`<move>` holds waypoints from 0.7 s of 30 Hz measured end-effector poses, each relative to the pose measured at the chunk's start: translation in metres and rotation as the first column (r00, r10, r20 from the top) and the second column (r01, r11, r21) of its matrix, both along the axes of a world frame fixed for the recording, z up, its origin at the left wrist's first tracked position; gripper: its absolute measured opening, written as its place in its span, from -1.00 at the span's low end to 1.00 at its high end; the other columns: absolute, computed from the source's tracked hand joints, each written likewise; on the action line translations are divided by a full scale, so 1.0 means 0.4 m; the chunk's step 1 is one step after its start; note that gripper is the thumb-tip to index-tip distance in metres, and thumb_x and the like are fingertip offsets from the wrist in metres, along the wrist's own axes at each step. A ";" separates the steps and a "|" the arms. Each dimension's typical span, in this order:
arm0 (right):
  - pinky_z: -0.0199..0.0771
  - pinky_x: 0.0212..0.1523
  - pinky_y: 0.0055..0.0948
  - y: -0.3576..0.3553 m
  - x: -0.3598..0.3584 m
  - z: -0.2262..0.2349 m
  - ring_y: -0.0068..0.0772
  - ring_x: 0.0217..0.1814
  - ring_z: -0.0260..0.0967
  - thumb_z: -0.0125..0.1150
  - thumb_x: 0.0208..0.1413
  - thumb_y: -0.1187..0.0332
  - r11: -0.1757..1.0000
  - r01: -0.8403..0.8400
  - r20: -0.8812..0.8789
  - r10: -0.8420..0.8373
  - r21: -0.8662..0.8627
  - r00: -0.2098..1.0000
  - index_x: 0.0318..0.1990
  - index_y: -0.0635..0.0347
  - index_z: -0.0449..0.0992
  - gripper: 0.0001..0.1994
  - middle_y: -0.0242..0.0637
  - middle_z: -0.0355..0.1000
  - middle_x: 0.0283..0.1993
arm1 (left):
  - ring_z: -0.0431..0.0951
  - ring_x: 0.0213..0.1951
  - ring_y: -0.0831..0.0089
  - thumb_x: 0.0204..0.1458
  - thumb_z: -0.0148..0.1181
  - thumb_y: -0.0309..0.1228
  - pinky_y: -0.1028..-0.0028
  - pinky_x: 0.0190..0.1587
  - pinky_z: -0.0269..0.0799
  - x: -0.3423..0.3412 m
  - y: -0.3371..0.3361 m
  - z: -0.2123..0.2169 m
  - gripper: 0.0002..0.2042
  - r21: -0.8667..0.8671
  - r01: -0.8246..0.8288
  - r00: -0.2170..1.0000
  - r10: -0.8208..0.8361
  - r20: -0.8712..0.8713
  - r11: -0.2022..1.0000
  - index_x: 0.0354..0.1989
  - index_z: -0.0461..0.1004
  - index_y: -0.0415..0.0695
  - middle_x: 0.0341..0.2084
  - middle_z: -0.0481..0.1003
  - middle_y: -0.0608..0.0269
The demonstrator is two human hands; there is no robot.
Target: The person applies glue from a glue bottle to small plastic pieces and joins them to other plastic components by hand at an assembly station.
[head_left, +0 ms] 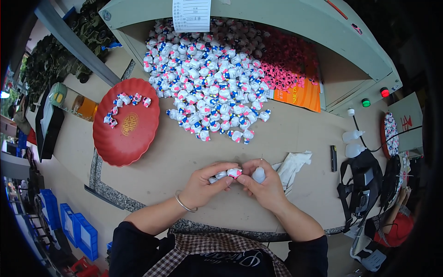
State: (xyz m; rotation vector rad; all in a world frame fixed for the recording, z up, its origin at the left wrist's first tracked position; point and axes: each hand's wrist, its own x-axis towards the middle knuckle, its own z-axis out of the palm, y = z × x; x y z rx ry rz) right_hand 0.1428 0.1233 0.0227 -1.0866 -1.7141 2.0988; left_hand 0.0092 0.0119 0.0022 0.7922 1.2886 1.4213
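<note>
My left hand (203,183), with a bangle at its wrist, is closed around small white figurine parts. One white figurine head with pink (234,173) pokes out at its fingertips. My right hand (265,184) meets it there, thumb and finger at the head's pink edge. A small white squeeze bottle (258,175) is tucked in the right hand's grip. Beyond my hands lies a large heap of white, blue and pink figurines (203,78). To the left, a red scalloped plate (131,150) holds several figurine heads (123,99) along its far side.
A pale green shelf unit (138,18) arches over the heap; pink parts (286,64) lie at its right. A white cloth (295,166) sits right of my hands, near a black pen-like tool (333,158), white bottles (354,150) and a black bag (362,184). A jar (83,107) stands left.
</note>
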 end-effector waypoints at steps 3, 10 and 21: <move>0.27 -0.59 -0.70 0.008 0.004 -0.005 -0.66 -0.50 0.27 0.12 -0.03 0.49 0.996 -0.093 -0.043 0.092 -0.007 0.995 -0.23 0.23 0.32 -0.81 -0.38 0.31 -0.39 | 0.41 -0.26 0.63 0.00 0.04 -0.51 0.61 -0.32 0.44 0.003 0.001 -0.004 -0.69 -0.062 -0.011 0.992 0.018 0.125 0.998 -0.03 0.33 -0.14 -0.22 0.41 0.29; 0.32 -0.40 -0.61 0.011 0.007 -0.019 -0.65 -0.40 0.30 0.17 -0.07 0.46 0.957 -0.111 -0.079 0.136 0.268 0.987 -0.29 0.24 0.38 -0.83 -0.36 0.37 -0.39 | 0.41 -0.23 0.59 0.01 0.02 -0.51 0.59 -0.30 0.43 -0.004 -0.001 -0.009 -0.69 -0.054 0.012 0.981 -0.001 0.196 0.998 -0.02 0.32 -0.17 -0.20 0.41 0.26; 0.28 -0.50 -0.69 -0.012 -0.020 -0.022 -0.68 -0.46 0.26 0.12 -0.03 0.47 0.996 -0.045 -0.068 0.050 0.081 0.996 -0.22 0.24 0.34 -0.80 -0.39 0.34 -0.40 | 0.40 -0.22 0.62 0.02 0.02 -0.48 0.63 -0.31 0.42 -0.007 -0.005 -0.014 -0.66 -0.087 -0.080 0.974 0.096 0.203 0.993 0.02 0.28 -0.14 -0.18 0.39 0.29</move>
